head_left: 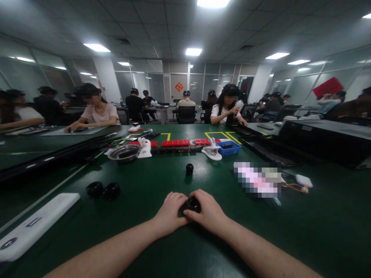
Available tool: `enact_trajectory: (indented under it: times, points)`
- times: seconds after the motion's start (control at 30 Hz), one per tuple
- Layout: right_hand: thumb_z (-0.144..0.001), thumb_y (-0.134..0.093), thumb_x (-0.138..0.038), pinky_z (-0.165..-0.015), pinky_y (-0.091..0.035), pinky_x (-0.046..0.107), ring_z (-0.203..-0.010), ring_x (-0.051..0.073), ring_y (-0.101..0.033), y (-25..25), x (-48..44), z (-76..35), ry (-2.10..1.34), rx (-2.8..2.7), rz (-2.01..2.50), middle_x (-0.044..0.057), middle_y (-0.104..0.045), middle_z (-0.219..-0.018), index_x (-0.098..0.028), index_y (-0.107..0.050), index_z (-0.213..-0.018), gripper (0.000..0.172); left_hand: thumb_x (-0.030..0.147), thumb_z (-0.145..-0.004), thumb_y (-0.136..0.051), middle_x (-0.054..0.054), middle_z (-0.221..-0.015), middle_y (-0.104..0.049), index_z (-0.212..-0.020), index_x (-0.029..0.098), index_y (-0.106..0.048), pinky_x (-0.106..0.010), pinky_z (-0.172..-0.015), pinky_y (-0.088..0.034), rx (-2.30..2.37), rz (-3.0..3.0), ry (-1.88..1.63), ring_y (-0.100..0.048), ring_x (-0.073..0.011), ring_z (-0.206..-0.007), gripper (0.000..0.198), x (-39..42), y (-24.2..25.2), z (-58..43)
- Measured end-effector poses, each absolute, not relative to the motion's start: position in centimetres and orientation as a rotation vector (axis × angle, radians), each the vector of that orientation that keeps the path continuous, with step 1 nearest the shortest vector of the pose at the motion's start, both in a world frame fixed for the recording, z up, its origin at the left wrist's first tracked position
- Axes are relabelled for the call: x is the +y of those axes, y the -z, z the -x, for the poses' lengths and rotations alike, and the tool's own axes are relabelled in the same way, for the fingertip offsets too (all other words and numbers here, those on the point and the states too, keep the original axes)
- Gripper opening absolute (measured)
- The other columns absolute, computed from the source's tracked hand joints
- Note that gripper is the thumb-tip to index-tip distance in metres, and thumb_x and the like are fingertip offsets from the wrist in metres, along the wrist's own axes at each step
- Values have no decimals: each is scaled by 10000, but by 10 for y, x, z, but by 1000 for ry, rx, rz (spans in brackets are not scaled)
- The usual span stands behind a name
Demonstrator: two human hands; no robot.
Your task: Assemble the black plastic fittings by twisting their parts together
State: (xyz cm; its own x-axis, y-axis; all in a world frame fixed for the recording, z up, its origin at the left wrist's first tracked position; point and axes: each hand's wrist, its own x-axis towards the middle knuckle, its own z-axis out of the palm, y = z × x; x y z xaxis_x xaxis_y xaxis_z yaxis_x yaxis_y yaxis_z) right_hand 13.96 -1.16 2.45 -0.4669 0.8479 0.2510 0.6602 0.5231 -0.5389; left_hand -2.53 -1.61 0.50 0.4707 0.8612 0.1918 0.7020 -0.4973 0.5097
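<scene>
Both my hands rest close together on the green table near its front edge. Between them sits a small black round part; my left hand grips it from the left and my right hand from the right. Fingers of both hands curl around it, hiding its lower half. Another small black round part stands alone on the table a little farther out. Two black ring-shaped parts lie side by side to my left.
A white flat device lies at the left front. Farther back are a metal bowl, white holders, red strips and a blue tray. Several people sit at neighbouring tables. A black case stands at the right.
</scene>
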Motion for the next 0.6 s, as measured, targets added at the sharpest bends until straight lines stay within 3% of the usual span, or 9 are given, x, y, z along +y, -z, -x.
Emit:
enact_trajectory:
  times: [0.07,0.2,0.4,0.6]
  points:
    - [-647,-614,-206,-745,-399,320,-821,190,-505,-25,-12,-140,-547,-2309,1178,32,-543,-862,-188,-535,-883,250,325,-677,-601,-34,-969,-534,-986,213,-527,-376,-861,-343,1323,-2364,-605,-464,-223,-920,337,-17,-6,25]
    - [-605,-558,-82,-819,-378,315,-928,194,-465,-28,-15,-142,-600,-2315,1083,40,-502,-988,-201,-497,-989,406,309,-670,-605,-37,-988,-534,-941,213,-539,-398,-908,-306,1326,-2389,-608,-456,-229,-950,296,-15,-3,26]
    - [-634,-641,-283,-865,-358,364,-980,226,-442,-25,-16,-140,-585,-2179,1186,68,-476,-1027,-186,-446,-1064,481,347,-652,-621,-43,-1004,-536,-950,205,-525,-430,-936,-272,1316,-2374,-596,-460,-236,-976,344,-14,-3,25]
    - [-645,-595,-163,-841,-387,340,-943,198,-475,-19,-14,-139,-667,-2151,1101,59,-511,-995,-178,-455,-1049,427,345,-642,-624,-35,-986,-548,-923,202,-540,-442,-962,-238,1349,-2333,-603,-475,-230,-972,327,-15,-5,22]
